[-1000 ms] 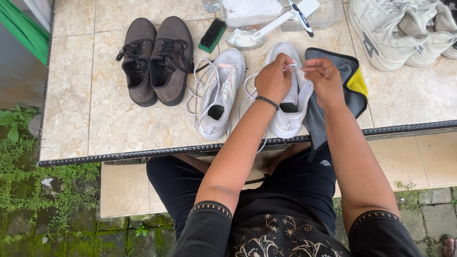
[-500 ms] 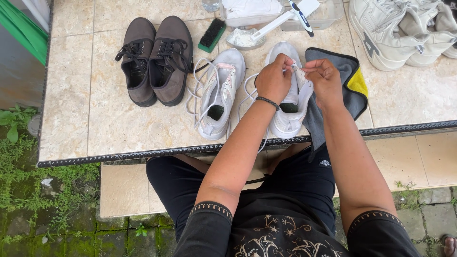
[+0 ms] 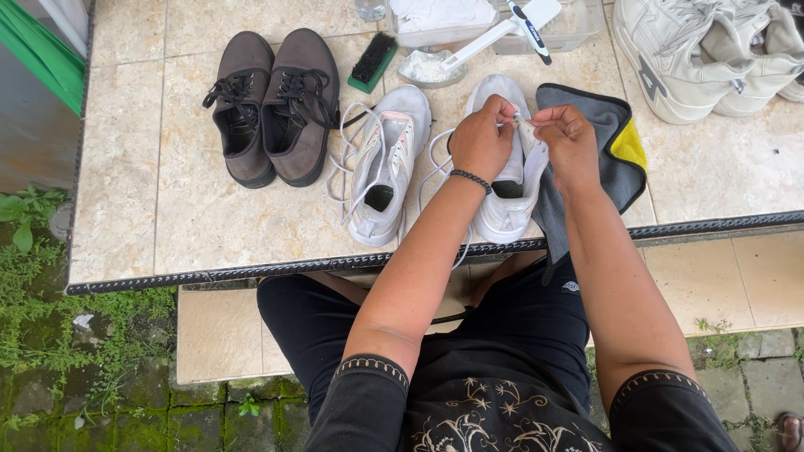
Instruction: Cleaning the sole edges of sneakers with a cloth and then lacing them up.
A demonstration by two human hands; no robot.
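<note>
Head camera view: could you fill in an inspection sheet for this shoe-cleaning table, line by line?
Surface: beige tiled table with a dark patterned edge.
Job's things: white sneaker under both hands, its white lace pinched between them; matching white sneaker beside it, laces loose.
Clutter: brown shoes, green-backed brush, grey and yellow cloth, clear tray, off-white sneakers.
Grippers: left hand and right hand, both closed on the lace.
Cables: nothing seen.
Surroundings: mossy paving and plants below the table.
</note>
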